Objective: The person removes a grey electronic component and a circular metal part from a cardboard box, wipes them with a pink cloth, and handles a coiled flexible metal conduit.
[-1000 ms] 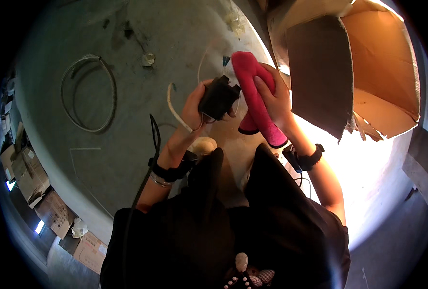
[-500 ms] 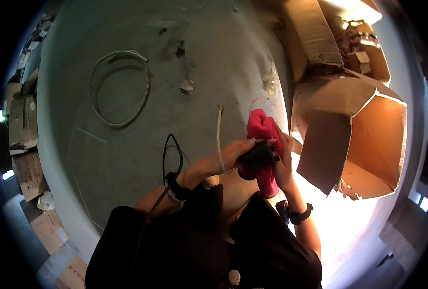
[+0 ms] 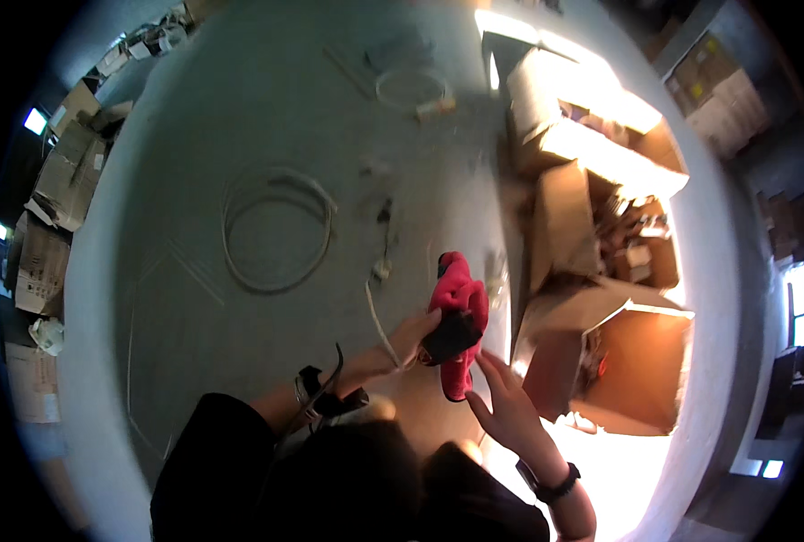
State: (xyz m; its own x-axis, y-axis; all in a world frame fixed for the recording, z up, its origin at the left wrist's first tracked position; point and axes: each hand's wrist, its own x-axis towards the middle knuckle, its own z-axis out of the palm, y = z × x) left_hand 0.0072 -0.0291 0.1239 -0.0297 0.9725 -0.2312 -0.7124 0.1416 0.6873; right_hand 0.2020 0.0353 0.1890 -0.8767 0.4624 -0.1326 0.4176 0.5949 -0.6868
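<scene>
My left hand (image 3: 407, 340) grips a small black boxy device (image 3: 451, 339), held against a folded red fabric item (image 3: 456, 287) with dark edging. A pale flexible cord (image 3: 375, 316) runs from beside the device. Below and right of the red fabric, my right hand (image 3: 510, 411) is open, fingers extended and thumb apart, its fingertips at or very near the fabric's lower part; whether they touch is unclear. A black cable hangs by my left wrist.
Open cardboard boxes (image 3: 637, 379), some holding brown pieces, line the right along a bright sunlit strip. A coiled hose (image 3: 275, 289) lies on the grey floor (image 3: 194, 135), with another coil farther off. More cartons (image 3: 40, 280) run along the left.
The view has tilted up, showing more floor ahead. My right hand has loosened from the red fabric and slid to its lower end. My left hand keeps the black device, now against the fabric.
</scene>
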